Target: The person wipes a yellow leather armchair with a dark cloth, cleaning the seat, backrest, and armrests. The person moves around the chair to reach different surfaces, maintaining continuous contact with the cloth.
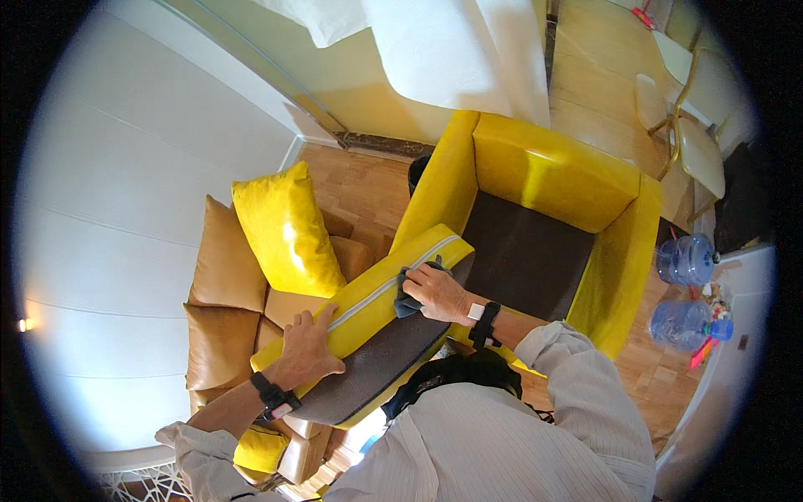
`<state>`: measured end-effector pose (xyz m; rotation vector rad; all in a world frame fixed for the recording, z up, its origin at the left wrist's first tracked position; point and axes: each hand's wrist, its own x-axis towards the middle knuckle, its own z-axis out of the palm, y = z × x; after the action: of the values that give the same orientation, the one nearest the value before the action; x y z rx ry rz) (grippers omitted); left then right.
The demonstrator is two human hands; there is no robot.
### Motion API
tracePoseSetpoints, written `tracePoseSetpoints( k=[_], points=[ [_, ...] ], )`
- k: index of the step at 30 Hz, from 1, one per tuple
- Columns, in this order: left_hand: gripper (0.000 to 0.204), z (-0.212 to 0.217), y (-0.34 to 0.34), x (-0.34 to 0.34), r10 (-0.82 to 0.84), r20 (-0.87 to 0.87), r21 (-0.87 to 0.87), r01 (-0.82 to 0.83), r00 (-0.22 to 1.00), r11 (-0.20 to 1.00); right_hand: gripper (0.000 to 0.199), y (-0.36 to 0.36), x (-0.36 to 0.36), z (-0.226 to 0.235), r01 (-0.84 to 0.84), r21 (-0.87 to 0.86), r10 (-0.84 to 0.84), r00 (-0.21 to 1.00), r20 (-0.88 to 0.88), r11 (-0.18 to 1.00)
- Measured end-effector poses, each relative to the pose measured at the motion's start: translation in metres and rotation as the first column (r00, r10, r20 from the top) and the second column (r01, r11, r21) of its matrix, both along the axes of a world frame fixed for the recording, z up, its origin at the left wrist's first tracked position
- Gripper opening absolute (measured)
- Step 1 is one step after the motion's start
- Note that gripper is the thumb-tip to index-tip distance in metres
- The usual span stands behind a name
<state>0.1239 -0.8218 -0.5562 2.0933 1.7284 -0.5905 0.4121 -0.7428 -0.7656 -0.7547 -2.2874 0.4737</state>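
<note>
A yellow seat cushion (368,293) with a pale zipper along its edge stands tilted in front of me, its dark underside (368,378) turned toward my body. My left hand (306,351) lies on the near left end of the yellow edge, fingers spread over it. In my right hand (437,293) is a dark grey cloth (409,294), pressed against the zippered edge. Just beyond stands a yellow armchair (556,167); its dark seat base (527,247) is bare. Both my wrists wear black straps.
At the left, a tan leather sofa (226,268) holds a yellow pillow (288,230). Large clear water bottles (682,325) stand on the floor at the right. Chairs (698,159) are at the far right. A white curtain (456,50) hangs behind the armchair.
</note>
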Motion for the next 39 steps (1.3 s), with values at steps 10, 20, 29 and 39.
tracePoseSetpoints(
  k=[10, 20, 29, 39],
  points=[
    [0.117, 0.028, -0.002, 0.016, -0.001, 0.02, 0.002, 0.001, 1.0, 1.0, 0.017, -0.001, 0.017, 0.019, -0.05, -0.112, 0.048, 0.999, -0.024, 0.992],
    [0.12, 0.089, -0.014, 0.011, -0.074, 0.23, 0.31, -0.001, 0.97, 0.951, 0.009, 0.014, 0.069, 0.17, -0.076, 0.185, 0.066, 0.996, 0.062, 0.98],
    [0.123, -0.081, -0.019, 0.039, 0.086, 0.294, 0.361, -0.194, 0.952, 0.912, 0.03, -0.012, 0.067, 0.103, -0.015, 0.12, -0.036, 0.908, 0.417, 0.993],
    [0.124, -0.101, -0.027, 0.033, 0.17, 0.443, 0.369, -0.351, 0.88, 0.86, 0.065, -0.03, -0.015, 0.064, -0.16, 0.031, 0.159, 0.987, 0.028, 0.987]
  ],
)
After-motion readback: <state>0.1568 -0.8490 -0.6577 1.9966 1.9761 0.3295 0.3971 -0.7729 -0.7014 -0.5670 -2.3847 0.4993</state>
